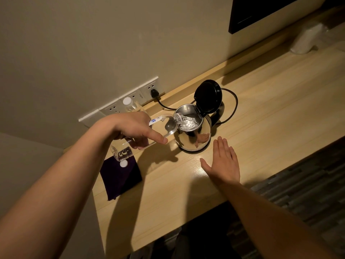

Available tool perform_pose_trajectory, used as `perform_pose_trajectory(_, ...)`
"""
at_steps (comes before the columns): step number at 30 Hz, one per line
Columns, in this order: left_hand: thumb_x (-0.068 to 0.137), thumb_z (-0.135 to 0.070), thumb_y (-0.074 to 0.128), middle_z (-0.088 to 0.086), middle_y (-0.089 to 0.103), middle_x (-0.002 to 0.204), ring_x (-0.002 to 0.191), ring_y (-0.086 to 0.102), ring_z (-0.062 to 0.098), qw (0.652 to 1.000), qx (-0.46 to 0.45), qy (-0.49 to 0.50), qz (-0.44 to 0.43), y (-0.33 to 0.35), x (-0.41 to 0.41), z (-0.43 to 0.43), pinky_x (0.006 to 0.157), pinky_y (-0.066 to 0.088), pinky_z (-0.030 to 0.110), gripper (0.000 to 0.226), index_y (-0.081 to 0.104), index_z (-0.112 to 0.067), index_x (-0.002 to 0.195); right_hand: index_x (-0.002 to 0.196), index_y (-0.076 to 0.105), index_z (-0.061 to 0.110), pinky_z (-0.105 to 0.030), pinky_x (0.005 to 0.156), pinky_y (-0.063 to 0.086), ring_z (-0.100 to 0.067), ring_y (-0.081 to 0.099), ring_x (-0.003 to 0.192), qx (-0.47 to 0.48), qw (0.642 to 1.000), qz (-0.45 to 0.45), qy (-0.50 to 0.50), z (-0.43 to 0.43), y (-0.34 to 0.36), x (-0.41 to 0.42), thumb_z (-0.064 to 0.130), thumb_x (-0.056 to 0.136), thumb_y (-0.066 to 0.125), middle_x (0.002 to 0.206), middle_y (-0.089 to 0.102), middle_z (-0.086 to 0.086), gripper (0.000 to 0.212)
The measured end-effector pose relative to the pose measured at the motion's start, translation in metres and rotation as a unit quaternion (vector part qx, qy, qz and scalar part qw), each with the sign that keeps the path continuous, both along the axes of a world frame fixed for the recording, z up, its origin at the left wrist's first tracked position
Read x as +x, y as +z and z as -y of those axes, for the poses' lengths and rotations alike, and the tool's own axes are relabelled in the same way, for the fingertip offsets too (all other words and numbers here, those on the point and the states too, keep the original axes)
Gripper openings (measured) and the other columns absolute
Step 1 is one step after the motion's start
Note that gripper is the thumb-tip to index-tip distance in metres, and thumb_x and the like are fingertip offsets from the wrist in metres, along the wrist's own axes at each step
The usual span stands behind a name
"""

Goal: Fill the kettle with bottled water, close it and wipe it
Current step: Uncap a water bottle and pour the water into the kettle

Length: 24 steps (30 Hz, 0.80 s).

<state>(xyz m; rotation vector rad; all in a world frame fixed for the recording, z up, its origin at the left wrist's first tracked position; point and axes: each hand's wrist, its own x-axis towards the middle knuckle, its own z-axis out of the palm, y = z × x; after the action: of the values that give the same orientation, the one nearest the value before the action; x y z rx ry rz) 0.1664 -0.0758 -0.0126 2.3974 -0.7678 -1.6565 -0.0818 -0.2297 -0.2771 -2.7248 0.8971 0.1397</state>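
Observation:
A shiny steel kettle (194, 138) stands on the wooden counter (270, 101) with its black lid (208, 95) flipped up. My left hand (134, 128) grips a clear water bottle (164, 123), tipped with its neck over the kettle's mouth. Water streams into the kettle. My right hand (223, 162) rests flat on the counter just in front of the kettle, fingers apart, holding nothing. The bottle's white cap (123, 164) lies on a dark purple cloth (121, 176) at the counter's left end.
A second capped bottle (130, 105) stands by the wall sockets (121, 103). The kettle's black cord (234, 103) runs from a plug (154, 93) around behind the kettle. A wrapped white stack (306, 39) sits far right under a dark wall panel (261, 12).

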Motion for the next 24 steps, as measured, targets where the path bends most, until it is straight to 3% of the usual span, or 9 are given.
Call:
perform_pose_trajectory(4,0.045,-0.076,0.087,0.020,0.075,0.077,0.071,0.066,0.032,1.000,0.022,-0.004,0.003,0.004,0.001,0.005,0.079,0.055,0.045,0.105,0.069,0.016,0.093,0.166,0.014,0.012,-0.040,0.129,0.007,-0.020,0.002,0.162,0.006,1.000,-0.003,0.005,0.001,0.000,0.000,0.073,0.094,0.029,0.175,0.007,-0.007,0.096)
perform_pose_trajectory(8,0.055,-0.067,0.088,0.021,0.072,0.081,0.076,0.063,0.034,0.999,0.037,-0.007,-0.007,0.006,0.007,0.011,0.079,0.053,0.045,0.098,0.068,0.016,0.102,0.166,0.011,0.013,-0.039,0.129,0.003,-0.018,-0.002,0.162,0.015,1.000,0.002,0.003,0.000,0.000,-0.001,0.073,0.094,0.028,0.175,0.003,-0.006,0.096)
perform_pose_trajectory(11,0.053,-0.067,0.087,0.017,0.072,0.075,0.070,0.061,0.031,0.998,0.055,-0.014,-0.012,0.008,0.009,0.017,0.079,0.051,0.043,0.087,0.071,0.008,0.093,0.166,0.008,0.014,-0.038,0.129,0.001,-0.017,-0.005,0.161,0.018,1.000,0.004,0.001,0.000,-0.001,-0.001,0.073,0.094,0.027,0.175,-0.001,-0.005,0.096)
perform_pose_trajectory(17,0.053,-0.059,0.093,0.019,0.073,0.075,0.061,0.063,0.028,0.997,0.074,0.006,-0.004,0.016,0.012,0.029,0.067,0.054,0.037,0.085,0.072,0.009,0.100,0.166,0.009,0.014,-0.039,0.130,0.004,-0.017,-0.004,0.161,0.020,1.000,0.008,-0.003,0.001,-0.003,0.000,0.074,0.093,0.028,0.175,0.000,-0.004,0.096)
perform_pose_trajectory(20,0.053,-0.056,0.095,0.021,0.072,0.075,0.065,0.063,0.030,0.996,0.085,0.002,0.006,0.022,0.011,0.036,0.066,0.054,0.038,0.076,0.073,0.007,0.088,0.166,0.014,0.013,-0.038,0.129,0.002,-0.018,-0.001,0.162,0.018,1.000,0.014,-0.006,0.000,-0.004,-0.001,0.073,0.094,0.031,0.175,0.004,-0.005,0.095)
perform_pose_trajectory(24,0.053,-0.056,0.092,0.016,0.073,0.066,0.051,0.065,0.024,0.995,0.099,-0.016,0.031,0.028,0.008,0.043,0.054,0.055,0.032,0.063,0.069,-0.002,0.074,0.166,0.012,0.013,-0.039,0.129,0.003,-0.018,-0.001,0.161,0.011,1.000,0.007,-0.003,-0.001,-0.003,0.000,0.074,0.094,0.028,0.175,0.004,-0.005,0.096)
